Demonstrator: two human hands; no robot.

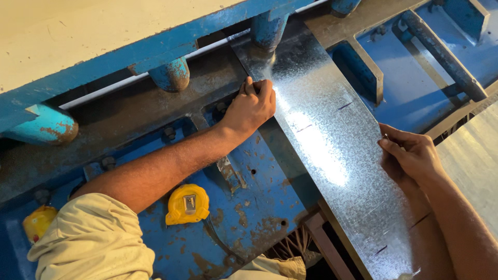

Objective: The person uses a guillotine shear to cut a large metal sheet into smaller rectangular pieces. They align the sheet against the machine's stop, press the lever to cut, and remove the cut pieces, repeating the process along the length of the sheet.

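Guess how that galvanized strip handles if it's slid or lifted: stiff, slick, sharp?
The galvanized sheet strip looks thin and long, so it would probably flex or sag if lifted by one end. Its shiny spangled face suggests it slides easily on the blue machine bed. The left hand and right hand grip opposite edges; those cut edges may be sharp.

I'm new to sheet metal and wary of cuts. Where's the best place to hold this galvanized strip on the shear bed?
Probably by its two long edges, from either side, as the left hand and right hand do: the galvanized strip lies flat, long and narrow, so opposed side grips keep it steady.
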